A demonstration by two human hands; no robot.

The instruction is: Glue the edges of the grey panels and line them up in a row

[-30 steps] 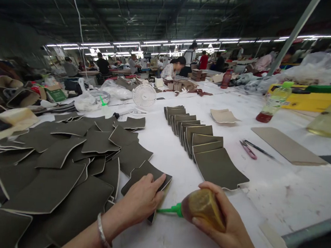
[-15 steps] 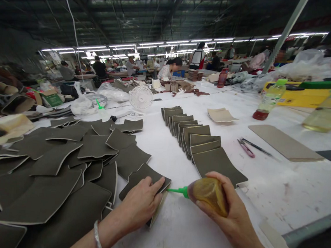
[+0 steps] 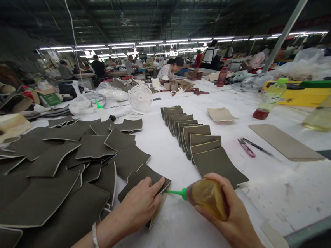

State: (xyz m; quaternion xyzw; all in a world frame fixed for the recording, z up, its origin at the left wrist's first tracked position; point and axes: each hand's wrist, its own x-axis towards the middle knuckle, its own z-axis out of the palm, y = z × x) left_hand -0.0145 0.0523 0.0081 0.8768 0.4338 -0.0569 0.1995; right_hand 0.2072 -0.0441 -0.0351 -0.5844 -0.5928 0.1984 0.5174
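In the head view my right hand (image 3: 229,202) is wrapped round a glue bottle (image 3: 208,198) of amber liquid, tilted on its side. Its thin green nozzle (image 3: 175,192) points left and meets the edge of a dark grey-green leather piece (image 3: 144,180). My left hand (image 3: 142,198) grips that piece, index finger stretched along its top near the corner; the thumb side is partly hidden. Just left lies a loose pile of similar leather pieces (image 3: 50,191) with pale edges. Beyond my right hand an overlapping row of leather pieces (image 3: 217,164) runs away from me.
Thread snips (image 3: 247,148) and a dark pen-like tool (image 3: 258,147) lie on the white table (image 3: 282,186) at right, near a beige panel (image 3: 283,141). Bottles (image 3: 270,99) stand behind. A small white fan (image 3: 140,97) is beyond the pile; people work farther back.
The bottle and its nozzle have shifted very slightly left and down along the leather edge. My left hand stays in place on the piece.
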